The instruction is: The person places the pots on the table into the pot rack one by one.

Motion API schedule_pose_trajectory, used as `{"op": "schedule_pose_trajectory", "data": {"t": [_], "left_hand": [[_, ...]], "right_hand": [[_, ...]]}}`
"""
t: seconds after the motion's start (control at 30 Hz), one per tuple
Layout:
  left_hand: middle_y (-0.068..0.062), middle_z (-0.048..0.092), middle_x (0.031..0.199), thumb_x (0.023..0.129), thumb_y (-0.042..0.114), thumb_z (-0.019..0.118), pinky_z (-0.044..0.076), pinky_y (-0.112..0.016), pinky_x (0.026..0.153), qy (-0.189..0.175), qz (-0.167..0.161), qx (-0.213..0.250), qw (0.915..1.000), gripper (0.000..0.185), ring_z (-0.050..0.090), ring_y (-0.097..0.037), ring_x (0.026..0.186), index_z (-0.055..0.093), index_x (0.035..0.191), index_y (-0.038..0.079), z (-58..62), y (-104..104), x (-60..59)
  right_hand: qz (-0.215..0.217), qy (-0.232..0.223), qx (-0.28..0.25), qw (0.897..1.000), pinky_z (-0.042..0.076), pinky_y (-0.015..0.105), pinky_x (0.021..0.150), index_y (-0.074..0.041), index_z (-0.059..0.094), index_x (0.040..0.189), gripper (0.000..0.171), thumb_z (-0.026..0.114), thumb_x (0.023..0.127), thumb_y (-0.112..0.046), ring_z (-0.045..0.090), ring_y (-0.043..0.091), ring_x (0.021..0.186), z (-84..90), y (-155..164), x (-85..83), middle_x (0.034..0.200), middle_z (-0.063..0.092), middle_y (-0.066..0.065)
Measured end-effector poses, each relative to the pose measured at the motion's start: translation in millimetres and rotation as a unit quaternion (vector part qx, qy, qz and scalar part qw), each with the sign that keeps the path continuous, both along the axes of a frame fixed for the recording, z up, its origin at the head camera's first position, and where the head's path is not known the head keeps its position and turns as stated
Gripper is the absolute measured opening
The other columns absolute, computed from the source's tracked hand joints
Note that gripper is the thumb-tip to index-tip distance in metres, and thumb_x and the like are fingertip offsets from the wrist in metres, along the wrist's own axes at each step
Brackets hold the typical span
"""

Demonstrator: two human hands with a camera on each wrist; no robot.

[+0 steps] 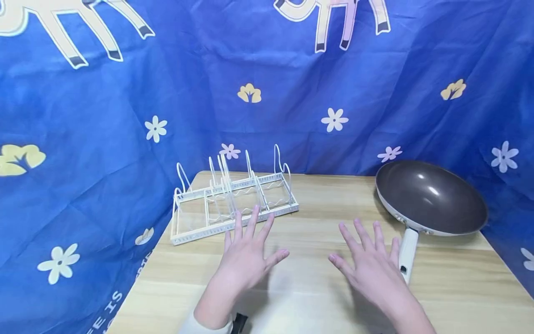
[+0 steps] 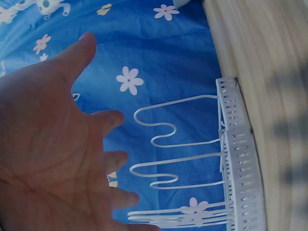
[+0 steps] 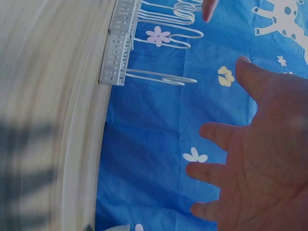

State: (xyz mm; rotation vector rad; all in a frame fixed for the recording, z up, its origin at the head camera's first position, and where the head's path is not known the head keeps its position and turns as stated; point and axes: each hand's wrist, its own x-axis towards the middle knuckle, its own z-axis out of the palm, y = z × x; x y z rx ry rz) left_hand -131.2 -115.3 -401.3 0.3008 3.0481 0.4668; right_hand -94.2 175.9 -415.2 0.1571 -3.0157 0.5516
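Left hand: fingers spread wide, palm down, above the desk, holding nothing. The wide grip is confirmed in the left wrist view, where the open palm shows no contact with any object.

Right hand: fingers likewise spread wide, palm down, holding nothing. The right wrist view shows the same open palm.

Rack: white wire divider rack, just ahead of the left fingertips, which overlap its front rail in the head view. Whether they touch it cannot be told.

Pan: dark-lined frying pan ahead and outboard of the right hand. Its white handle points back toward the person and lies just beside the right little finger.

Hazards, as judged from this position:
- The pan bowl sits near the far right desk edge. A sideways knock on the handle could swing it off the desk.
- The rack is light and its upright wires are thin. A spread finger could catch a wire and drag or tip the rack.
- A one-handed lift by the handle end may let the pan bowl droop.

A blue printed cloth hangs behind and beside the desk.
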Motion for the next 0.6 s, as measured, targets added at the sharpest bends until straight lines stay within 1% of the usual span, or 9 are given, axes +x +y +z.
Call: {"op": "schedule_pose_trajectory", "data": {"t": [0.17, 0.3, 0.43, 0.53, 0.6], "left_hand": [[0.003, -0.01, 0.183, 0.096, 0.086, 0.048, 0.013, -0.083, 0.127, 0.004, -0.005, 0.009, 0.9999, 0.093, -0.013, -0.047, 0.168, 0.017, 0.172, 0.042, -4.1, 6, -0.7], [-0.001, -0.004, 0.184, 0.098, 0.083, 0.048, 0.017, -0.083, 0.127, 0.008, -0.013, 0.018, 0.9997, 0.09, -0.006, -0.05, 0.168, 0.018, 0.173, 0.042, -8.7, 12, -0.5], [-0.007, 0.01, 0.184, 0.1, 0.081, 0.046, 0.022, -0.082, 0.126, 0.004, -0.027, 0.027, 0.9993, 0.088, 0.005, -0.054, 0.167, 0.022, 0.173, 0.039, -13.3, 20, -0.5], [-0.011, 0.022, 0.181, 0.101, 0.081, 0.045, 0.025, -0.081, 0.125, 0.008, -0.044, 0.038, 0.9983, 0.087, 0.017, -0.055, 0.165, 0.031, 0.172, 0.031, -14.5, 30, -3.1], [-0.014, 0.03, 0.179, 0.102, 0.08, 0.044, 0.028, -0.08, 0.125, 0.018, -0.061, 0.04, 0.9972, 0.088, 0.027, -0.055, 0.162, 0.037, 0.17, 0.025, -14.2, 39, -5.4]], "right_hand": [[0.001, 0.009, 0.0, 1.0, -0.004, 0.089, 0.122, -0.036, 0.032, 0.171, 0.081, 0.045, 0.104, -0.078, 0.006, 0.058, 0.165, 3.1, 1, 1.1, 0.181, 0.024, 0.015], [0.0, 0.023, -0.017, 1.0, 0.0, 0.088, 0.122, -0.035, 0.032, 0.171, 0.075, 0.047, 0.107, -0.071, 0.007, 0.058, 0.165, 8.6, 6, 6.1, 0.18, 0.026, 0.015], [-0.012, 0.033, -0.04, 0.999, 0.004, 0.09, 0.121, -0.03, 0.033, 0.171, 0.071, 0.051, 0.11, -0.062, 0.01, 0.06, 0.164, 12.9, 22, 7.5, 0.177, 0.031, 0.019], [-0.032, 0.038, -0.057, 0.997, 0.007, 0.093, 0.118, -0.023, 0.032, 0.171, 0.074, 0.054, 0.11, -0.057, 0.009, 0.064, 0.162, 16.5, 43, 1.0, 0.175, 0.031, 0.025], [-0.049, 0.041, -0.067, 0.996, 0.008, 0.093, 0.116, -0.018, 0.029, 0.172, 0.077, 0.055, 0.11, -0.055, 0.008, 0.067, 0.16, 19.1, 60, -5.3, 0.174, 0.028, 0.03]]}}
